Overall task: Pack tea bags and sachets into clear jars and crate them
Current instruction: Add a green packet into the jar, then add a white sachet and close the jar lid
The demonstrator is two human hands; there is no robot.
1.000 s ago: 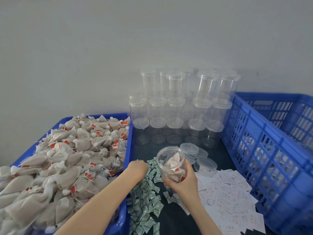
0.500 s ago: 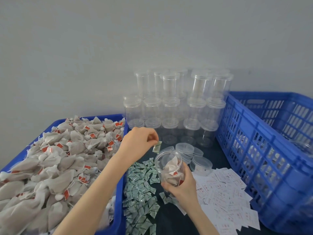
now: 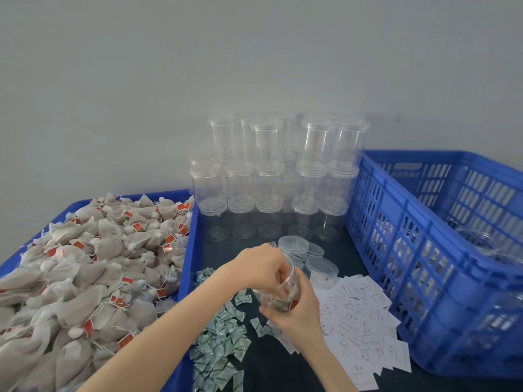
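My right hand (image 3: 297,312) grips a clear open jar (image 3: 283,292) from below, tilted, with tea bags and a red tag inside. My left hand (image 3: 260,265) covers the jar's mouth, its fingers curled down into the opening. A greenish patch shows low in the jar; the green sachet is not visible in my fingers. White tea bags with red tags (image 3: 93,267) fill the blue tray (image 3: 188,250) on the left. Loose green sachets (image 3: 220,340) lie under my left forearm.
Stacked empty lidded jars (image 3: 271,176) stand against the wall. Loose lids (image 3: 321,268) lie behind the held jar. White printed sachets (image 3: 359,315) spread on the dark table at right. A tall blue crate (image 3: 424,250) with jars inside stands at far right.
My left hand picked a green sachet off the pile, lifted it, and has come down onto the jar's mouth. My right hand kept hold of the jar and tilted it.
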